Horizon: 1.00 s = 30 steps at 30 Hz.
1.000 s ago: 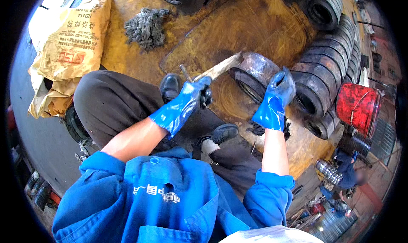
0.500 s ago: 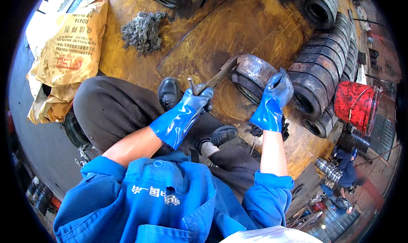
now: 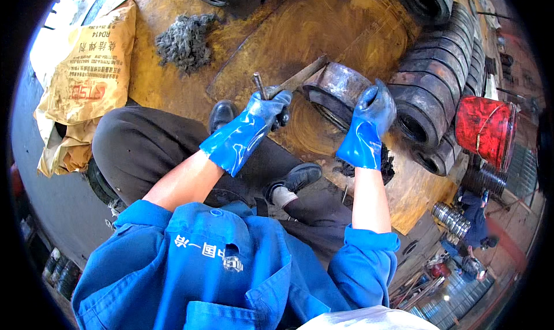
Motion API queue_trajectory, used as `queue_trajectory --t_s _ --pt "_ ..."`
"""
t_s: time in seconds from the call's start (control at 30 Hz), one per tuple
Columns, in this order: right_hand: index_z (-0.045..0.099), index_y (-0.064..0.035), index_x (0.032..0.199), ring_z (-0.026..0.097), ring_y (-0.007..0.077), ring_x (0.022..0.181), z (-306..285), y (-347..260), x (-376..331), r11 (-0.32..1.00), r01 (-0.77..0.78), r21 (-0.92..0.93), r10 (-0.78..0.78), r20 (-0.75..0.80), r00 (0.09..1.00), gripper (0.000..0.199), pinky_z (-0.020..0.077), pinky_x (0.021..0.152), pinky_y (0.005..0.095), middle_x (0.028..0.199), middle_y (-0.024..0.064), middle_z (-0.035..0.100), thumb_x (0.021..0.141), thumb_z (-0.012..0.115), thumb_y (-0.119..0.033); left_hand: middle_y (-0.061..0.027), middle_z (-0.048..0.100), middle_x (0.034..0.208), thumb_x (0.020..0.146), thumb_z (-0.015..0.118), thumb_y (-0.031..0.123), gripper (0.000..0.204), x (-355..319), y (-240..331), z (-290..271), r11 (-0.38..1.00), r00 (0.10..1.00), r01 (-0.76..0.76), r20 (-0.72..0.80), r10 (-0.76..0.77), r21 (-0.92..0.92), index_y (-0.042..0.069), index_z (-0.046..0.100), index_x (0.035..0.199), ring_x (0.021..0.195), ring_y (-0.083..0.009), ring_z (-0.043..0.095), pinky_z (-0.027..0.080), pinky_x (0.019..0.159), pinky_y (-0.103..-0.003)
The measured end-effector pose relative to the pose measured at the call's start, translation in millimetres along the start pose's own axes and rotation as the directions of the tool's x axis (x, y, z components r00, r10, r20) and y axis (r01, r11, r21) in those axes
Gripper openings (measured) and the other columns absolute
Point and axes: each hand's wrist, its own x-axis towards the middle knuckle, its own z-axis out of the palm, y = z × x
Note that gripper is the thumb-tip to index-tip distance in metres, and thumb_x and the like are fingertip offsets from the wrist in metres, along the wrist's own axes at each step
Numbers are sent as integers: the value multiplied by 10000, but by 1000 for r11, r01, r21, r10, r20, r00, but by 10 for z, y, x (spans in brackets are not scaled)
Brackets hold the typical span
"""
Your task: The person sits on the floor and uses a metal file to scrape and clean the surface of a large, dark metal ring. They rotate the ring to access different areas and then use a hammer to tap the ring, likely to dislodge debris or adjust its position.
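Note:
My left hand (image 3: 270, 108), in a blue rubber glove, is closed round a long flat metal bar (image 3: 306, 75). A short metal rod (image 3: 259, 85) sticks up from the same grip; whether it is joined to the bar I cannot tell. The bar's far end lies by the upper left edge of a thick, dark metal ring (image 3: 341, 83), which stands on its rim on the stained plate. My right hand (image 3: 375, 108), gloved alike, has its fingers curled at the ring's right side and appears to grip it, though the fingertips are hidden.
Rows of similar rings (image 3: 430, 70) stand at the right, with a red bucket (image 3: 483, 128) beside them. A grey rag heap (image 3: 186, 41) and a paper sack (image 3: 98, 70) lie at the left. My shoes (image 3: 297, 179) rest near the ring. Another person (image 3: 476, 220) is far right.
The bar's far end has slid farther away from me along the ring's edge. My right hand stays at the ring's side. The whole view has shifted slightly.

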Motion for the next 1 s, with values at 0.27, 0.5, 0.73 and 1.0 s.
queue_trajectory --t_s 0.27,0.5,0.73,1.0 --pt "747 -21 1093 718 406 921 19 37 -10 998 63 29 -60 -95 994 256 559 862 488 1014 223 751 961 599 -183 -33 620 691 972 632 170 130 -244 -218 -120 991 998 -10 53 17 -135 53 677 1008 528 -149 625 451 439 -279" --pt "747 -36 1113 716 401 927 18 24 10 999 32 21 -31 -65 997 265 553 878 482 1027 213 754 965 598 -198 -55 653 681 967 674 215 198 -291 -286 -367 936 972 67 233 16 -346 38 688 1056 526 -156 628 471 448 -285" --pt "746 -36 1119 718 400 931 45 58 -44 999 45 0 -45 -71 996 275 555 877 489 1029 212 753 970 590 -207 -68 638 634 991 637 197 184 -377 -208 -268 978 1000 3 23 2 -206 25 703 997 490 -178 618 440 422 -284" --pt "746 -31 1097 720 386 940 -93 31 -21 1000 -1 -22 1 -19 1000 257 562 883 487 1043 194 753 962 601 -194 -68 632 644 964 671 170 160 -146 304 -162 998 999 37 -8 -37 56 26 700 1025 488 -167 593 428 426 -326"
